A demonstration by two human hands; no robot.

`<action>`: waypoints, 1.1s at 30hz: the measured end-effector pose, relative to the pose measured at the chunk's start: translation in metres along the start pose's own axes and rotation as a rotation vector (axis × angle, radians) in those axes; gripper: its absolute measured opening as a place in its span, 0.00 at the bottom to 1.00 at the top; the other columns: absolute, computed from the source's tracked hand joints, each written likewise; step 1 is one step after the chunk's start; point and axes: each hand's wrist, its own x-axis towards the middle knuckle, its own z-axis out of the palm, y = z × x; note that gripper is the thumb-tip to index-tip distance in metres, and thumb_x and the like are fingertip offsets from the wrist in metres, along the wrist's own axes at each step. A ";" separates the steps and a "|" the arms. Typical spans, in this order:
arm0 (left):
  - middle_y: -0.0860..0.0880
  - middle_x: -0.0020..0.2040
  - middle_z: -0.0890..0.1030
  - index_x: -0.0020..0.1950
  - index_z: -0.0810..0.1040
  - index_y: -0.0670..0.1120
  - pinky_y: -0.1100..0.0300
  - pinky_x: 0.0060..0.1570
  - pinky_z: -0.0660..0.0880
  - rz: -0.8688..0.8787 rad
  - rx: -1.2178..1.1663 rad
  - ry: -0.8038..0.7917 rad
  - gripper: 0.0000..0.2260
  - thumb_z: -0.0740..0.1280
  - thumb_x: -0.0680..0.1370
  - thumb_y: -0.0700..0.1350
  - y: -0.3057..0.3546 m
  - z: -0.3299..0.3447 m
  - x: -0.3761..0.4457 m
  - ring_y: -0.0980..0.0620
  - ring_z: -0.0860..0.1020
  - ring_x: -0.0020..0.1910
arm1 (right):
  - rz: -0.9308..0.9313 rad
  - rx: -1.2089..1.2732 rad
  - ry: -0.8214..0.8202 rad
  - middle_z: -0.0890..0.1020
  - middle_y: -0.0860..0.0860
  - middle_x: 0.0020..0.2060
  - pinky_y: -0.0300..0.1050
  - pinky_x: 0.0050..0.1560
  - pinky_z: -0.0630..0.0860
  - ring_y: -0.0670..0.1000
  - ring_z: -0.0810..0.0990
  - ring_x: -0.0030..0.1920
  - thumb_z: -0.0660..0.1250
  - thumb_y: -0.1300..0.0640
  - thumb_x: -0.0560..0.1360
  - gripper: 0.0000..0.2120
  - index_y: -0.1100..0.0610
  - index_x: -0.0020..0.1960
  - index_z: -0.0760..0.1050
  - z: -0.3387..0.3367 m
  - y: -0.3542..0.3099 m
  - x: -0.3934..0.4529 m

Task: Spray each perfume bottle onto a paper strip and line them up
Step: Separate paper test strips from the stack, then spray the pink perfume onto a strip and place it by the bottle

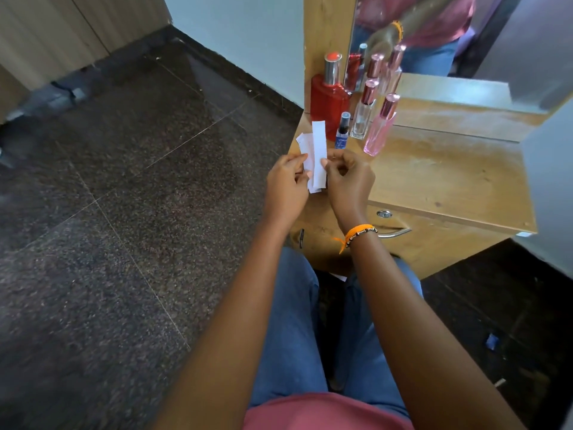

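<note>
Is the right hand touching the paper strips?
Touching. The head view shows the right hand pinching the edge of the paper strips with its fingertips.

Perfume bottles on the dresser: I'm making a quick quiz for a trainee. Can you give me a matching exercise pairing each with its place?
Things:
1. red bottle
2. small blue bottle
3. clear bottle
4. pink bottle

Places:
A. farthest right in the row
B. just right of the paper strips
C. farthest left, tallest
D. between the blue and pink ones

Pairs: 1-C, 2-B, 3-D, 4-A

Home dressing corner: wooden vanity [449,178], mirror [434,35], perfume bottles [328,94].
</note>
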 end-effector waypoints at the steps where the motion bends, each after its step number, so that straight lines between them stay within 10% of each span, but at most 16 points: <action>1: 0.43 0.62 0.76 0.65 0.74 0.40 0.76 0.51 0.66 -0.008 0.001 0.000 0.16 0.63 0.77 0.36 0.000 0.000 0.000 0.49 0.77 0.58 | -0.013 0.051 0.020 0.82 0.51 0.36 0.34 0.40 0.75 0.47 0.81 0.38 0.68 0.63 0.73 0.07 0.57 0.50 0.80 -0.003 0.000 -0.002; 13: 0.45 0.61 0.74 0.61 0.75 0.42 0.54 0.63 0.70 0.072 -0.030 0.140 0.14 0.62 0.76 0.36 0.030 0.018 -0.022 0.47 0.72 0.62 | -0.144 0.112 0.343 0.80 0.39 0.38 0.34 0.43 0.75 0.38 0.79 0.40 0.68 0.61 0.73 0.04 0.54 0.47 0.77 -0.088 0.026 -0.007; 18: 0.47 0.58 0.77 0.58 0.78 0.44 0.71 0.57 0.61 0.159 -0.020 0.063 0.13 0.63 0.76 0.36 0.052 0.040 -0.035 0.49 0.73 0.60 | -0.098 -0.230 0.199 0.83 0.56 0.42 0.45 0.45 0.74 0.53 0.79 0.40 0.67 0.65 0.73 0.04 0.62 0.46 0.80 -0.098 0.037 0.006; 26: 0.47 0.59 0.76 0.58 0.77 0.45 0.50 0.61 0.72 0.117 -0.105 -0.009 0.13 0.63 0.76 0.36 0.065 0.052 -0.032 0.48 0.74 0.60 | -0.118 -0.359 0.127 0.76 0.57 0.49 0.44 0.47 0.72 0.56 0.77 0.48 0.68 0.65 0.73 0.08 0.61 0.52 0.77 -0.094 0.029 0.013; 33: 0.47 0.54 0.78 0.54 0.78 0.43 0.62 0.58 0.71 0.108 -0.188 0.044 0.14 0.59 0.75 0.31 0.067 0.055 -0.023 0.52 0.76 0.54 | -0.161 -0.272 -0.101 0.75 0.57 0.62 0.47 0.64 0.71 0.55 0.74 0.63 0.72 0.65 0.69 0.31 0.60 0.70 0.66 -0.077 0.008 0.059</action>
